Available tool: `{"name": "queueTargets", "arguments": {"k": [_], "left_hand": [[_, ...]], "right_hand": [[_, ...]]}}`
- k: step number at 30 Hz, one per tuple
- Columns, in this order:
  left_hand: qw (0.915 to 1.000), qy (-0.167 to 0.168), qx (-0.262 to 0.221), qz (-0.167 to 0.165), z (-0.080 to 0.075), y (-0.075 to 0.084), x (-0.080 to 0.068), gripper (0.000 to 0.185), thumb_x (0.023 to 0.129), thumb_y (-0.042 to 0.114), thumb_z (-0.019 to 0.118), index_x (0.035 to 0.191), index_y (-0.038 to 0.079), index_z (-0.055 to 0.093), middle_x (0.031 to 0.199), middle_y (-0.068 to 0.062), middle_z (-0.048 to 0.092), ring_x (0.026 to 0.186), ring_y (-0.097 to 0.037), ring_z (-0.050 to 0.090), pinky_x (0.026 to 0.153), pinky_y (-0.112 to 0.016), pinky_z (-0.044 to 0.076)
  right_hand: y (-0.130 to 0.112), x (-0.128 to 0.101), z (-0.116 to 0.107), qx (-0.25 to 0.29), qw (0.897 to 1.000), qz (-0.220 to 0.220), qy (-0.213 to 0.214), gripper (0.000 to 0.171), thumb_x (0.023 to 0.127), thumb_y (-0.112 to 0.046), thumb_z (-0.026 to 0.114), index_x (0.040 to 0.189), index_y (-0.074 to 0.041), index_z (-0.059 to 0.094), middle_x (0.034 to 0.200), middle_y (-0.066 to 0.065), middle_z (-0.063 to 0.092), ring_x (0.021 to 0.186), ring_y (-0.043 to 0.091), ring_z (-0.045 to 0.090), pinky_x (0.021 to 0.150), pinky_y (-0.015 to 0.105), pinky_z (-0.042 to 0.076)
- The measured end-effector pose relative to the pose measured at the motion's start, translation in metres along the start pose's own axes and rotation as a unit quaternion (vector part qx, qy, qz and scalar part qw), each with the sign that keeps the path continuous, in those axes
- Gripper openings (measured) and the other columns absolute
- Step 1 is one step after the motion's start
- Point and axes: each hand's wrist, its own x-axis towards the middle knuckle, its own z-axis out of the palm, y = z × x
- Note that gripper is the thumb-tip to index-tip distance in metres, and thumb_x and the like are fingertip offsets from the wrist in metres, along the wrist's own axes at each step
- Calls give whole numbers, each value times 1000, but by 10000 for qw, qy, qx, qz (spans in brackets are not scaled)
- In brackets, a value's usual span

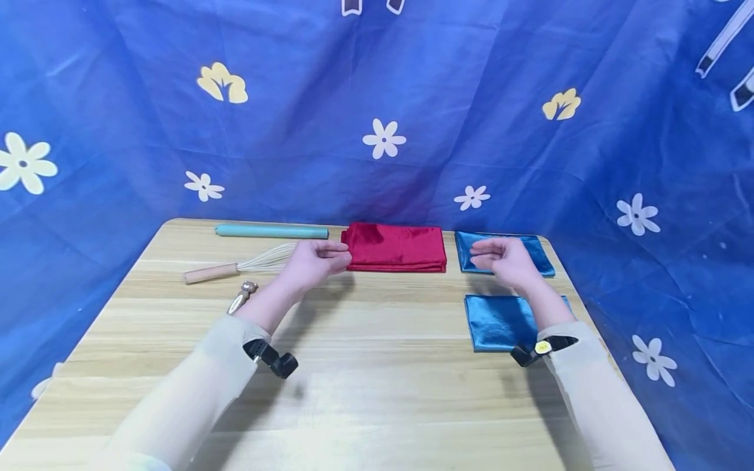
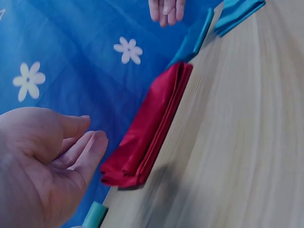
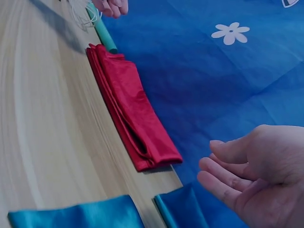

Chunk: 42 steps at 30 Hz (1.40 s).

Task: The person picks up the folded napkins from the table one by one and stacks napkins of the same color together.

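Observation:
A folded red cloth (image 1: pixel 396 247) (image 2: pixel 152 122) (image 3: pixel 128 104) lies at the far edge of the wooden table (image 1: pixel 365 366). My left hand (image 1: pixel 321 257) (image 2: pixel 47 156) hovers just left of it, fingers relaxed and loosely curved, holding nothing. My right hand (image 1: pixel 501 256) (image 3: pixel 251 171) floats above a folded blue cloth (image 1: pixel 542 255) (image 3: pixel 183 209) at the far right, palm inward, empty. A second folded blue cloth (image 1: pixel 497 322) (image 3: pixel 76 213) lies nearer, under my right wrist.
A teal rolling pin (image 1: pixel 271 231) lies along the table's far edge. A wire whisk with a wooden handle (image 1: pixel 235 266) and a small metal tool (image 1: pixel 243 296) lie left of my left hand. A blue flowered sheet (image 1: pixel 377 104) hangs behind.

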Motion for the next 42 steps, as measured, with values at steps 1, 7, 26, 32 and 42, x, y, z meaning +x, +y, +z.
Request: {"name": "queueTargets", "arguments": {"k": [1, 7, 26, 32, 42], "left_hand": [[10000, -27, -14, 9, 2, 0, -2, 40, 100, 2, 73, 135, -13, 63, 125, -31, 69, 93, -14, 75, 97, -44, 57], [9996, -112, -244, 1, 14, 1, -15, 38, 98, 1, 75, 132, -12, 65, 124, -30, 70, 110, -32, 73, 97, -46, 57], [9965, -458, -688, -91, 70, -1, -32, 39, 96, -3, 76, 131, -12, 65, 122, -28, 72, 109, -32, 74, 95, -43, 59], [9978, -462, -430, -222, 88, -6, -29, 36, 93, 1, 80, 128, -6, 71, 111, -19, 77, 107, -33, 75, 89, -35, 61], [9945, -746, -574, -470, 124, -19, -22, 43, 95, 2, 78, 135, -10, 65, 112, -18, 77, 103, -25, 76, 93, -35, 60]], "right_hand": [[0, -4, -3, -42, 10000, -12, -30, 37, 102, 8, 63, 138, 3, 64, 135, 24, 67, 120, 32, 69, 104, 41, 54], [4, -24, -19, -124, 9997, -139, -131, 36, 101, 0, 70, 137, 3, 65, 134, 23, 68, 118, 32, 71, 94, 27, 57], [32, -77, -79, -376, 9992, -131, -71, 45, 102, -14, 74, 139, 8, 61, 130, 23, 70, 101, 8, 74, 89, 23, 58], [44, -89, -98, -377, 9993, 16, 41, 50, 101, -17, 75, 141, 9, 59, 126, 8, 74, 108, 13, 74, 88, 17, 56], [74, -102, -126, -510, 9983, 196, 218, 56, 102, -21, 75, 144, 9, 55, 123, -2, 74, 106, 2, 71, 87, 12, 53]]}}
